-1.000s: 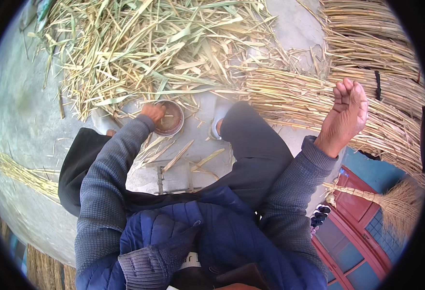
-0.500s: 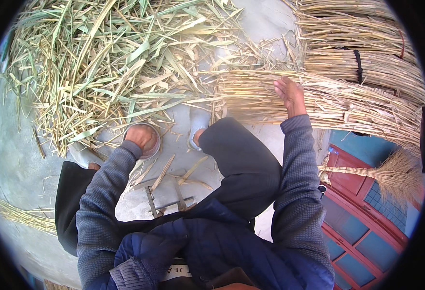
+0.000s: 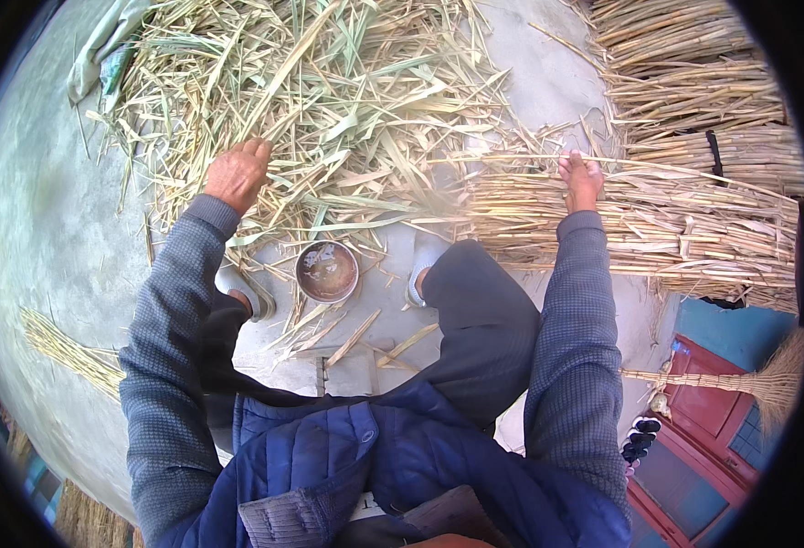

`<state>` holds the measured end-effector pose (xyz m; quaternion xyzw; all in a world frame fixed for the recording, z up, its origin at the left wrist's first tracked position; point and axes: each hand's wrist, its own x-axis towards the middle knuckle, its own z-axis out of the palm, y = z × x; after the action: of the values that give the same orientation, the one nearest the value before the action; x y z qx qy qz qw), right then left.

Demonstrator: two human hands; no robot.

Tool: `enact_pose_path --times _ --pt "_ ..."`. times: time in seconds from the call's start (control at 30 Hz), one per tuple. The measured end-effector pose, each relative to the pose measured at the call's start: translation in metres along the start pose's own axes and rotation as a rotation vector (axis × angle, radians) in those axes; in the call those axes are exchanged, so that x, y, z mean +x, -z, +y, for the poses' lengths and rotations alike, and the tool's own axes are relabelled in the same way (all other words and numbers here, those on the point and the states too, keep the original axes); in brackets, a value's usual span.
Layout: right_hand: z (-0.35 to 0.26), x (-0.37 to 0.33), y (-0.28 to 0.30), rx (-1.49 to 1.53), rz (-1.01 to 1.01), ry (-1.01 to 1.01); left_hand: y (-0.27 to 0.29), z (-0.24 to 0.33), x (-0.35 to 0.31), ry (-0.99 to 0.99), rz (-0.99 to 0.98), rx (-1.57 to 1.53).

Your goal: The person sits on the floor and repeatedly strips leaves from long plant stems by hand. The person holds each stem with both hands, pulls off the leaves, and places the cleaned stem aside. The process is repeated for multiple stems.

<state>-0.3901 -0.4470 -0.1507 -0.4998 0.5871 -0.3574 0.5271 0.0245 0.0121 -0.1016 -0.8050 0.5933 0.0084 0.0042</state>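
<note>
Over the near left part of a heap of dry and greenish leaf strips (image 3: 356, 119), my left hand (image 3: 240, 175) is raised with its fingers curled closed. Whatever may be inside that hand is hidden. My right hand (image 3: 582, 183) pinches a long thin straw-coloured stalk (image 3: 685, 172), which runs to both sides of the fingers. It lies along the far edge of a thick layer of similar dry stalks (image 3: 594, 242). Between my feet sits a round bowl (image 3: 345, 289) with a brownish inside and pale glints, untouched by either hand.
More stalk bundles (image 3: 676, 46) lie at the far right, one with a dark tie (image 3: 714, 151). A broom (image 3: 767, 384) and red door (image 3: 694, 402) are at the right. A small straw bundle (image 3: 68, 352) lies on the grey floor (image 3: 100, 265) at the left.
My left hand has come out of the bowl and moved up over the leaf heap. My right hand, loosely raised before, now pinches a stalk. The view has shifted slightly.
</note>
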Motion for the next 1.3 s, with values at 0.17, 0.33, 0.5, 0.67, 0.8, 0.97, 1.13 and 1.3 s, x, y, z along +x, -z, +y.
enact_pose_path --times 0.17,0.33,0.5,0.67,0.8,0.97,1.13,1.3 --pt "-0.082 -0.023 -0.024 -0.107 -0.059 0.394 0.022 0.003 -0.028 0.028 -0.012 0.018" --pt "-0.141 -0.078 -0.058 -0.098 -0.114 0.366 0.050 0.015 -0.047 0.108 0.024 -0.068" --pt "-0.168 -0.169 -0.101 0.087 -0.365 0.337 0.087 0.027 -0.055 0.099 0.390 -0.205" --pt "-0.171 -0.275 -0.162 0.124 -0.609 0.301 0.118 0.035 -0.051 0.118 0.579 -0.240" --pt "-0.165 -0.334 -0.198 0.192 -0.809 0.342 0.117 0.025 -0.048 0.042 0.486 -0.451" --pt "-0.157 -0.357 -0.222 0.141 -0.720 0.352 0.104 0.009 -0.048 -0.037 0.632 -0.672" --pt "-0.155 -0.360 -0.235 0.175 -0.685 0.416 0.107 0.004 -0.046 0.005 0.639 -0.734" --pt "-0.160 -0.362 -0.242 0.203 -0.660 0.349 0.109 0.005 -0.047 0.255 0.490 -1.212"
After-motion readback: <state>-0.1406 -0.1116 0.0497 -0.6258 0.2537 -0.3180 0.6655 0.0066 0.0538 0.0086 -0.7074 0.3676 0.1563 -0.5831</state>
